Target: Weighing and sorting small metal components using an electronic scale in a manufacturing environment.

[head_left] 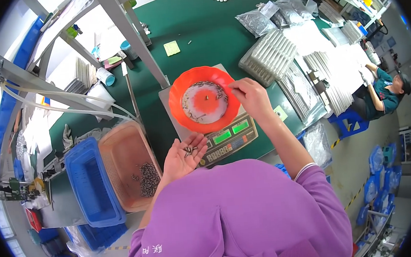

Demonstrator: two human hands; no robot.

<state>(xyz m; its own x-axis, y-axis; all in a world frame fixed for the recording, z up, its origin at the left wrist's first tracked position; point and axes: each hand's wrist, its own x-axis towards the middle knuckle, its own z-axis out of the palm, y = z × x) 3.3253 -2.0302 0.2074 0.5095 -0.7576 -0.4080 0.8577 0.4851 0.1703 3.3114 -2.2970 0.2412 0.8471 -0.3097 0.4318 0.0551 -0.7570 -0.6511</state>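
Note:
A red bowl with a wavy rim [178,104] rests on the pan of a digital scale [231,143] with two lit green displays. Small metal pieces [219,94] lie along the sides of its whitish bottom, with one near the middle. Just below the bowl's near edge, my left hand [181,160] is turned palm up, cupped around several small metal pins [189,151]. My right hand [253,97] is at the bowl's right rim with thumb and fingertips pinched together. Whatever is between those fingertips is too small to tell.
Left of me stand a pink basket [122,147] with a heap of dark metal pieces [150,178] and a blue basket [90,181]. Stacked plastic trays [270,56] and bagged parts [256,23] lie to the right. A metal post [136,42] rises behind the bowl. Another person [381,90] sits far right.

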